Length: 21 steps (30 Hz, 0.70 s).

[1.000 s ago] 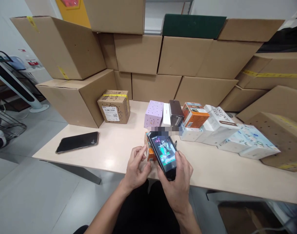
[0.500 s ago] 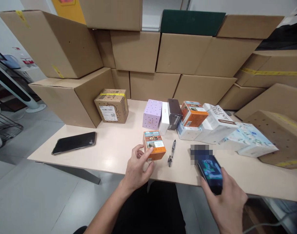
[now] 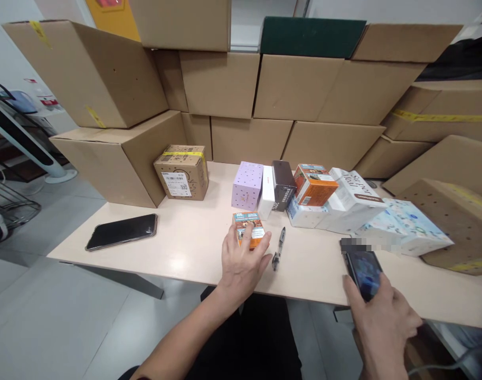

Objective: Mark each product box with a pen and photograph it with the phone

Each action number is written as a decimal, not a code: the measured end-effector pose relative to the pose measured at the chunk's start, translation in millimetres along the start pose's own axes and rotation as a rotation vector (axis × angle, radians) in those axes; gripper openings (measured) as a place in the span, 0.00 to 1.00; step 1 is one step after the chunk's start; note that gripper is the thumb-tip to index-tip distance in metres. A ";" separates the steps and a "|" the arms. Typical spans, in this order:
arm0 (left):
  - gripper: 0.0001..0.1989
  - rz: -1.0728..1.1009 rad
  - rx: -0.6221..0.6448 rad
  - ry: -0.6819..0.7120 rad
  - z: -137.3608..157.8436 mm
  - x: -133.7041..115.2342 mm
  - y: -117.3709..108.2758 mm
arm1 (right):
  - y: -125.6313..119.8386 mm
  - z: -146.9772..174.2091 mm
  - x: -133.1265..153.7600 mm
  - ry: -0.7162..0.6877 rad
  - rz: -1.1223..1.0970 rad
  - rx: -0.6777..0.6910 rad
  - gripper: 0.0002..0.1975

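Observation:
My left hand (image 3: 243, 264) lies over a small orange printed box (image 3: 253, 224) on the table, touching it with spread fingers. The near part of the box is hidden beneath the hand. In my right hand (image 3: 381, 316) is a dark smartphone (image 3: 363, 272) with a lit, blurred screen, held above the table's front edge; its far end is pixelated. Between the two hands lies a clear pen with dark parts (image 3: 279, 249). Just beyond the orange box stands a lilac spotted box (image 3: 247, 186).
Along the row stand a narrow white box (image 3: 267, 191), a dark brown box (image 3: 283, 184), another orange box (image 3: 315, 184) and white cartons (image 3: 353, 200). A second phone (image 3: 122, 232) and a labelled parcel (image 3: 181, 174) lie left. Stacked cardboard boxes (image 3: 251, 140) wall the back.
My left hand has shifted right and forward, from the orange box's near left corner to over its top. My right hand has moved the smartphone to the right.

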State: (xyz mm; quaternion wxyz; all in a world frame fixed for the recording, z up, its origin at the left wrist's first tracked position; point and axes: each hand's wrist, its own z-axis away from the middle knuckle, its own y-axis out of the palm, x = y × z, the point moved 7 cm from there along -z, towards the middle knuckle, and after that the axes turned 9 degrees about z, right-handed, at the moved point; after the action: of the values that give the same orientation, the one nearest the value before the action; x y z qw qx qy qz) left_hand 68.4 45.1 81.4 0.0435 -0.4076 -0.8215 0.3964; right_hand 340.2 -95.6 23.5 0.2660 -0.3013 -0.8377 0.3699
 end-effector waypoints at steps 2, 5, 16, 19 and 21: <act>0.21 0.003 -0.017 -0.035 -0.4 3.9 2.3 | -5.4 1.9 7.1 -0.026 -0.024 -0.082 0.41; 0.21 0.028 -0.027 -0.090 5.3 20.7 -1.6 | -15.6 5.8 24.5 -0.150 -0.116 -0.204 0.37; 0.19 -0.150 -0.012 -0.221 -2.0 150.4 -54.6 | -18.2 15.4 99.2 -0.350 -0.495 -0.129 0.19; 0.19 -0.198 -0.044 -0.244 -11.5 162.1 -60.1 | -12.6 13.8 111.1 -0.353 -0.572 -0.109 0.17; 0.20 -0.214 -0.099 -0.267 -18.6 155.6 -61.3 | -7.6 12.4 112.5 -0.311 -0.618 -0.077 0.16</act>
State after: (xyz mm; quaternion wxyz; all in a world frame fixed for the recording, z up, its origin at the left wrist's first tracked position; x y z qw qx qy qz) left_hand -66.6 144.4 97.0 -0.0441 -0.2632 -0.8772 0.3991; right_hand 253.4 -26.4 47.3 0.2228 0.0168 -0.9332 0.2814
